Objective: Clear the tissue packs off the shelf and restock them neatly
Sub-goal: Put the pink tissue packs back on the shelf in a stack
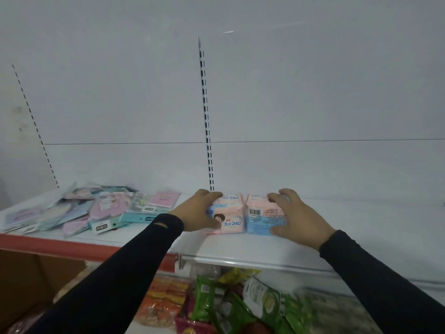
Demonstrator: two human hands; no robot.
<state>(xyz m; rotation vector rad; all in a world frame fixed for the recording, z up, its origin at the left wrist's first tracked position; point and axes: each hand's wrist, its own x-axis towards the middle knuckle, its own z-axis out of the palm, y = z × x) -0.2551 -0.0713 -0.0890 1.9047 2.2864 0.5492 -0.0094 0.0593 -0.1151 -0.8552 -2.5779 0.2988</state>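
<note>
Left hand (195, 213) grips "240" pack (230, 219); right hand (297, 216) grips barcode pack (261, 216).

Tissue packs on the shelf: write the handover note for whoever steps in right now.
Left hand grips the left tissue pack, printed front facing out. Right hand grips the right tissue pack, barcode side out. Both packs sit side by side, touching, on the white shelf.
Done: two packs placed.
Left: square them up; whether more packs remain is not visible.

Pink-and-white tissue pack (230, 216), pink-and-blue tissue pack (262, 216), white shelf (240, 247), black sleeves (115, 273)
</note>
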